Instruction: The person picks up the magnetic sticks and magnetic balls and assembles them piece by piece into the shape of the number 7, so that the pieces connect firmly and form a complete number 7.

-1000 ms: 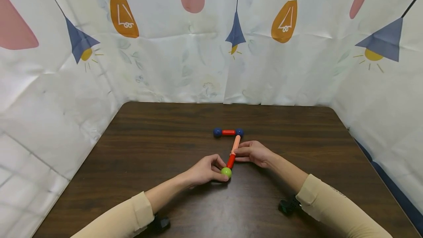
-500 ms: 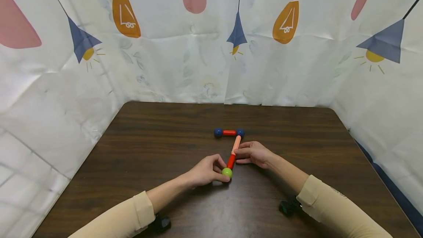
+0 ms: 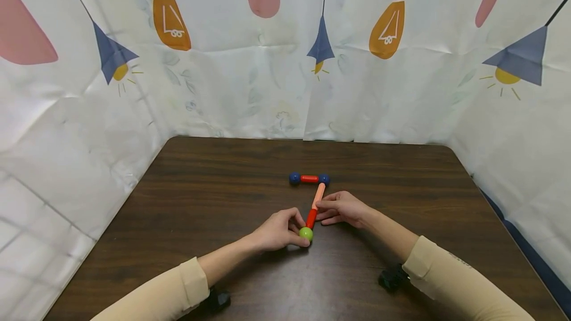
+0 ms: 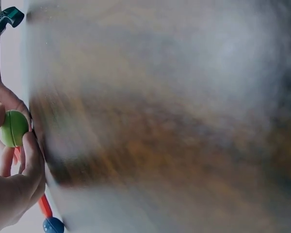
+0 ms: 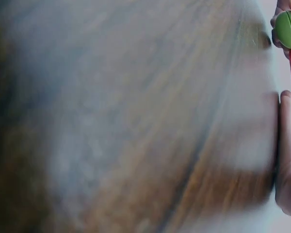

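Observation:
My left hand (image 3: pixel 278 230) pinches a light green ball (image 3: pixel 306 234) between thumb and fingertips. From that ball a red rod (image 3: pixel 311 218) runs away from me and meets a salmon-orange rod (image 3: pixel 318 195) end to end. My right hand (image 3: pixel 345 208) grips the salmon rod near this joint, its lower fingers beside the red rod. Beyond lies a short red rod (image 3: pixel 309 179) with a dark blue ball (image 3: pixel 294 178) at its left end and another blue ball (image 3: pixel 324 179) at its right. The salmon rod's far tip is at the right blue ball; whether they touch I cannot tell.
All the pieces are on a dark wood-grain table (image 3: pixel 214 182). A white printed curtain (image 3: pixel 250 88) surrounds its back and sides. Small dark devices hang under both wrists, one by the left sleeve (image 3: pixel 192 281) and one by the right sleeve (image 3: pixel 424 261).
The lower fingers of my right hand have shifted slightly beside the rods. My left hand keeps its pinch on the green ball, and the pieces stay almost in place.

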A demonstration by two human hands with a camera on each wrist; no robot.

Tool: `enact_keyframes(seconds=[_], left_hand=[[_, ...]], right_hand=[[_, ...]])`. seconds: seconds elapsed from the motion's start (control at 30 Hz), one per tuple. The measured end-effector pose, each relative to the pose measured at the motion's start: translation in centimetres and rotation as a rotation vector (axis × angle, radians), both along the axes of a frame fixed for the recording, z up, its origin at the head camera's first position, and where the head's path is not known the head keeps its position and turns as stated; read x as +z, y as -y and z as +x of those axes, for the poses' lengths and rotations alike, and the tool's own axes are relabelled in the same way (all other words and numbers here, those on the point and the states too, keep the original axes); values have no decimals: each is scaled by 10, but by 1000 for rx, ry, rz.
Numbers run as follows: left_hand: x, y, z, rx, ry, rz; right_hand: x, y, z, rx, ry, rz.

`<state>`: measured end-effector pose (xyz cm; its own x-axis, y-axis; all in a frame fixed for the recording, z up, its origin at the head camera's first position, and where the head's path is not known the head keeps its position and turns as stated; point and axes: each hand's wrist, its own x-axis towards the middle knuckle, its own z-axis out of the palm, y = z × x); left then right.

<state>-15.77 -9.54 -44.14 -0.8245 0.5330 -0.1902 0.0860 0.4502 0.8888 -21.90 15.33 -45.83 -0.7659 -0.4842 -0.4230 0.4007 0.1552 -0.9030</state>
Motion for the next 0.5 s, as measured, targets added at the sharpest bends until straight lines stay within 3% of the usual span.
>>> enact_keyframes(seconds=[0.5], left_hand=[[0, -7, 1, -73, -154, -77]], right_hand=[[8, -11, 6, 55, -48, 112]])
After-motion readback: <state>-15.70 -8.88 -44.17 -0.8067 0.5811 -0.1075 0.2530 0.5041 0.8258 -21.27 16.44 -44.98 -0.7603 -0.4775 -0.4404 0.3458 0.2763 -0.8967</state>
